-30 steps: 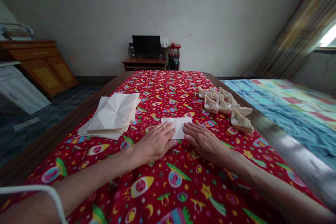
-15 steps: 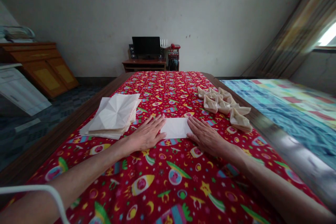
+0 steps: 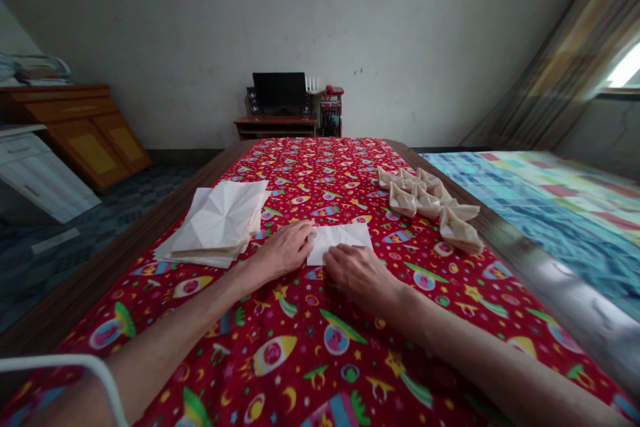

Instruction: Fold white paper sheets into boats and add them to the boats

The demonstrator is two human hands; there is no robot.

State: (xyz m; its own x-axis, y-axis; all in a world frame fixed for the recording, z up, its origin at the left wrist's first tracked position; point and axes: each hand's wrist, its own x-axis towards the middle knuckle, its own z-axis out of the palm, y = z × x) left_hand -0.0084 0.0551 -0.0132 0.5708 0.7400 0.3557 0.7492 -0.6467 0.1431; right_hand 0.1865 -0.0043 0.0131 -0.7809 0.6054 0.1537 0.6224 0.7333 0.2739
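Observation:
A white folded sheet of paper (image 3: 345, 235) lies flat in front of me on the red patterned cloth. My left hand (image 3: 291, 245) is at the paper's left end, its fingers bent and closed on that edge. Across the front part of the paper is my right hand (image 3: 357, 272), fingers curled together on its near edge; the fingertips are partly hidden. To the left rests a stack of creased white paper sheets (image 3: 223, 217). Several folded beige paper shapes (image 3: 417, 193) stand in a group on the right, with another folded paper shape (image 3: 460, 230) nearer to me.
The red cloth (image 3: 320, 327) covers a table with a dark wooden edge (image 3: 550, 267). A white cable or tube (image 3: 75, 361) crosses above my left forearm. Behind the table a monitor (image 3: 279, 89) stands on a small desk; a bed (image 3: 550, 200) is to the right.
My right hand has moved left and nearer, from the paper's right end to its front edge, and its fingers have curled. My left hand's fingers have bent in at the left edge.

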